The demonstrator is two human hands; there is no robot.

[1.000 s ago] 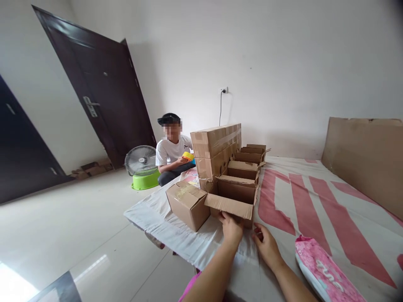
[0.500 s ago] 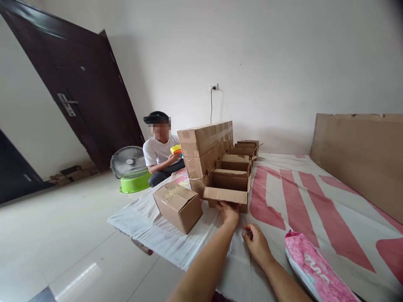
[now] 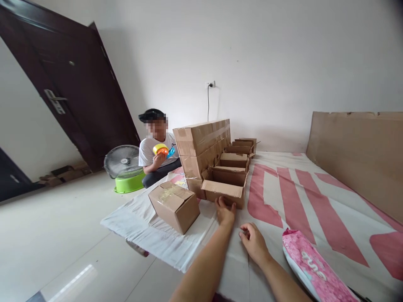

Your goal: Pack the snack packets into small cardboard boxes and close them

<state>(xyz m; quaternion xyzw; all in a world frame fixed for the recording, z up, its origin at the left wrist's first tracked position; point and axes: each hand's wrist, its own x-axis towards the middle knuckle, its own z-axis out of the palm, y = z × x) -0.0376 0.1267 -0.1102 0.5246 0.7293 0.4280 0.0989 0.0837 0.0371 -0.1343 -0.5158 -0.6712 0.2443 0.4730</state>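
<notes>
Left hand (image 3: pixel 225 213), fingers spread and gripping nothing, seems to touch the open-topped brown cardboard box (image 3: pixel 222 188) just beyond it, long side running left to right, while the right hand (image 3: pixel 254 243), empty and loosely curled, sits apart, nearer and right.

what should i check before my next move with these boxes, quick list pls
1. Left hand at the nearest open box: ok, fingers appear to touch its near side.
2. Right hand free: ok, nothing visible in it.
3. Flaps of that box shut: not ok, the near one stands open.
4. Bottom inside that box: cannot tell, hidden from view.
5. Taped box away from both hands: ok, it sits to their left.
6. Pink pack away from the right hand: ok, lies to its right.
</notes>
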